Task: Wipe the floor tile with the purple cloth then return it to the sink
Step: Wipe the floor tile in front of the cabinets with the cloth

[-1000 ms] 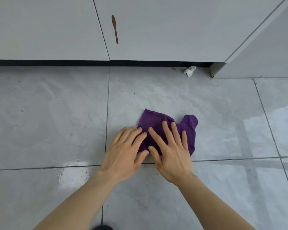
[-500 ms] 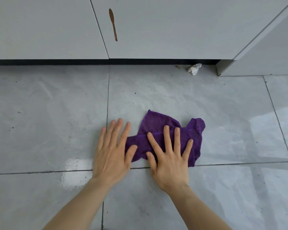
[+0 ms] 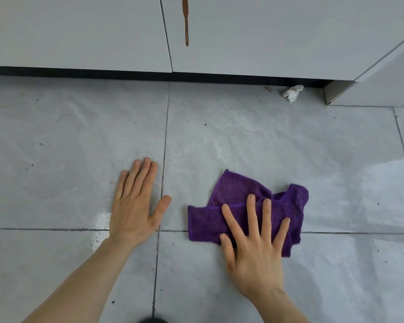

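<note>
Grey floor tile (image 3: 254, 141) below white cabinets (image 3: 266, 31). Purple cloth (image 3: 243, 206) crumpled on tile, pinned under right hand (image 3: 254, 248), fingers splayed flat; left hand (image 3: 135, 206) flat beside cloth, fingers extended, holding nothing.

The purple cloth (image 3: 240, 215), crumpled and partly folded, lies flat on the grey floor tile (image 3: 266, 148) near its near edge, its lower part overlapping the grout line into the next tile.
</note>
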`<move>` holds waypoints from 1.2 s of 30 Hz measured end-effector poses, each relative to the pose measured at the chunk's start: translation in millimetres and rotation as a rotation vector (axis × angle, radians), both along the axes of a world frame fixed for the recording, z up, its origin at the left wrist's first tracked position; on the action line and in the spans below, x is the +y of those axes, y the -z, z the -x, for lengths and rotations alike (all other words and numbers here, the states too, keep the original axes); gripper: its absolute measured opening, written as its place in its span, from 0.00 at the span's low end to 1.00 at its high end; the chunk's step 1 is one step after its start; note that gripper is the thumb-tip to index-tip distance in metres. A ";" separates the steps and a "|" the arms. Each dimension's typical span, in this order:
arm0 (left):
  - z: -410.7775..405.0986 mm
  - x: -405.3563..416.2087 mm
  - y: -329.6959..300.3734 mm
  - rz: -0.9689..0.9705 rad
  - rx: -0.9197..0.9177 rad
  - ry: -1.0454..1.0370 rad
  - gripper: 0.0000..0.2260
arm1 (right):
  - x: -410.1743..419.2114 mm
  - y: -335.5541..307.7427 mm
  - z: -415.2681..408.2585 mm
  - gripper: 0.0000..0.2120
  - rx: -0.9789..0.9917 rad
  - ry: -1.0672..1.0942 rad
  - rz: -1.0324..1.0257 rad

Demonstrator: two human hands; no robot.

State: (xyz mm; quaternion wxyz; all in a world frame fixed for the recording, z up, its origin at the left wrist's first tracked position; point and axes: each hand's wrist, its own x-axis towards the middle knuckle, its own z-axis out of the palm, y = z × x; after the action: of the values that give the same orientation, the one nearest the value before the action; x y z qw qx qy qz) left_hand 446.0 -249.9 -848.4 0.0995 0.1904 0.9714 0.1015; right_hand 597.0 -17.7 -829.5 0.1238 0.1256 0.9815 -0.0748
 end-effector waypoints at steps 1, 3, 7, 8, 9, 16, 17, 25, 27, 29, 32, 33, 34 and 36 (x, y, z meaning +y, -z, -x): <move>0.0 -0.6 0.3 -0.006 0.001 0.000 0.35 | -3.3 -0.6 -11.7 0.29 -0.002 0.005 -0.002; 0.7 -1.4 0.6 -0.010 0.002 -0.001 0.35 | -11.2 -0.2 -36.3 0.29 -0.001 0.023 -0.008; 0.5 -0.1 0.9 0.003 0.005 -0.004 0.35 | -17.6 6.6 -70.2 0.31 -0.009 -0.009 -0.119; 0.7 0.2 1.1 0.004 0.004 -0.004 0.35 | -18.0 7.7 -71.8 0.31 -0.005 -0.009 -0.134; 1.1 0.1 1.2 0.008 0.005 -0.006 0.35 | -19.3 7.5 -69.8 0.30 -0.001 -0.002 -0.132; 1.9 1.6 1.2 0.010 -0.006 -0.003 0.36 | -34.1 2.7 -15.5 0.29 0.020 0.138 0.003; 2.0 1.3 0.9 0.010 -0.007 -0.002 0.36 | -31.2 3.5 -3.6 0.29 0.022 0.132 0.000; 3.0 1.3 -0.2 -0.013 -0.019 -0.008 0.36 | -12.4 16.5 45.3 0.23 0.142 0.207 0.039; 2.7 1.5 -0.4 -0.018 -0.026 -0.004 0.36 | -3.9 19.5 60.9 0.21 0.200 0.253 0.093; 1.6 1.2 0.0 -0.022 -0.024 -0.003 0.36 | 2.9 19.9 77.7 0.20 0.279 0.325 0.202; 1.5 0.5 -0.1 -0.034 -0.021 -0.015 0.37 | 3.6 13.4 91.6 0.17 0.349 0.436 0.432; 1.6 0.3 -0.6 -0.040 -0.022 -0.020 0.37 | 2.7 9.7 94.5 0.16 0.352 0.475 0.509; 2.0 0.4 -1.4 -0.048 -0.022 -0.024 0.38 | 1.9 5.3 98.4 0.16 0.347 0.505 0.578; 2.8 1.2 -2.7 -0.067 -0.017 -0.025 0.38 | -1.4 -3.2 110.7 0.16 0.327 0.516 0.660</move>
State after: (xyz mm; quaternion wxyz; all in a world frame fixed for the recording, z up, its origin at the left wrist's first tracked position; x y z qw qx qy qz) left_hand 443.2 -248.7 -845.7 0.1002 0.1805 0.9688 0.1369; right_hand 486.3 -19.1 -826.3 -0.0223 0.3066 0.8482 -0.4313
